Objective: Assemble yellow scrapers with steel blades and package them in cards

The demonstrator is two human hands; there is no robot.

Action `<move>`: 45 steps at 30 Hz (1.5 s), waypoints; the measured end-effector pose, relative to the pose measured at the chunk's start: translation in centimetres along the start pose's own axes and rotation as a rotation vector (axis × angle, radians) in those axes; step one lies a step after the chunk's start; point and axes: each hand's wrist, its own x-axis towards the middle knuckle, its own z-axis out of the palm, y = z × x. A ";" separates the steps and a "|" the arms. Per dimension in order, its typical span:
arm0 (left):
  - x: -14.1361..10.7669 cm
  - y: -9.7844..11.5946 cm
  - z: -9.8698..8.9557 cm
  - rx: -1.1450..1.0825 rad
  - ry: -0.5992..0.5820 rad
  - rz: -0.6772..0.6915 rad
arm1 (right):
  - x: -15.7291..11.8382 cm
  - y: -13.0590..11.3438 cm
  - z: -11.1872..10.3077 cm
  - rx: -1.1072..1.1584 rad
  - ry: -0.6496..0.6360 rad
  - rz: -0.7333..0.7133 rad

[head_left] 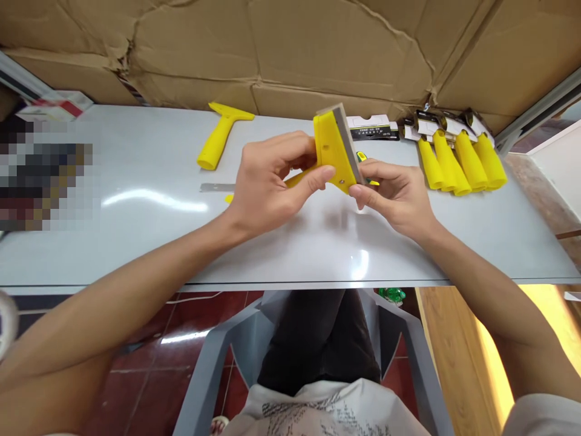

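My left hand (276, 181) is closed around the yellow handle of a scraper (333, 148), its thumb lying on the yellow head. The scraper is tilted above the table, with a grey metal blade along its right edge. At the lower end of that blade, my right hand (399, 197) pinches the corner between thumb and fingers. Beneath my left hand a loose flat metal blade (216, 188) lies on the table, partly hidden by the hand. Behind my right fingertips shows part of a green and yellow item (362, 157), mostly covered.
Another yellow scraper body (222, 134) lies at the back left. Several carded yellow scrapers (460, 160) lie at the right, beside a black and white package (372, 128). Cardboard (318, 54) lines the table's back. A blurred-out area (43, 175) covers the left end.
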 end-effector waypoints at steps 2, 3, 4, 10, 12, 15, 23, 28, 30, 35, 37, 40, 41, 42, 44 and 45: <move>0.4 0.2 -0.3 -0.168 -0.044 -0.033 | -0.1 -0.3 -0.1 0.060 -0.017 0.055; 0.5 0.2 -0.4 -0.244 -0.072 -0.054 | -0.1 -0.3 -0.2 0.085 -0.031 0.076; 0.6 0.3 -0.6 -0.303 -0.100 -0.081 | -0.2 -0.4 -0.2 0.106 -0.043 0.091; 0.9 -0.4 -1.0 -0.293 -0.255 -0.235 | -0.1 -0.3 -0.5 0.076 -0.080 0.181; 0.8 -1.2 -0.8 -0.286 -0.288 -0.232 | 0.2 -0.8 -1.2 -0.001 -0.119 0.223; 0.6 -2.5 -0.5 -0.272 -0.320 -0.231 | 0.7 -2.1 -3.7 -0.177 0.023 0.201; 0.9 -1.1 0.1 -0.440 -0.306 -0.601 | 0.6 -4.2 -11.8 -0.884 0.195 0.402; 0.9 -0.8 0.6 -0.474 -0.288 -0.734 | 0.6 -3.3 -13.3 -1.099 -0.243 0.527; 0.8 -1.1 0.8 -0.470 -0.300 -0.747 | 0.5 -2.5 -13.6 -1.122 -0.366 0.515; 0.6 -1.2 1.2 -0.467 -0.298 -0.814 | 0.1 -0.9 -13.7 -1.099 -0.475 0.430; 0.6 -1.0 1.3 -0.459 -0.293 -0.820 | 0.0 -0.7 -13.5 -1.100 -0.465 0.425; 0.6 -0.8 1.4 -0.457 -0.293 -0.822 | 0.0 -0.5 -13.1 -1.095 -0.466 0.433; 0.6 -0.8 1.3 -0.454 -0.291 -0.822 | 0.0 -0.5 -13.1 -1.091 -0.472 0.436; 0.7 -0.7 1.3 -0.450 -0.290 -0.824 | 0.0 -0.4 -13.2 -1.088 -0.478 0.435; 0.7 -0.7 1.3 -0.444 -0.283 -0.830 | -0.1 -0.3 -13.5 -1.085 -0.487 0.416; 0.7 -0.7 1.3 -0.444 -0.281 -0.835 | -0.1 -0.3 -13.7 -1.084 -0.488 0.399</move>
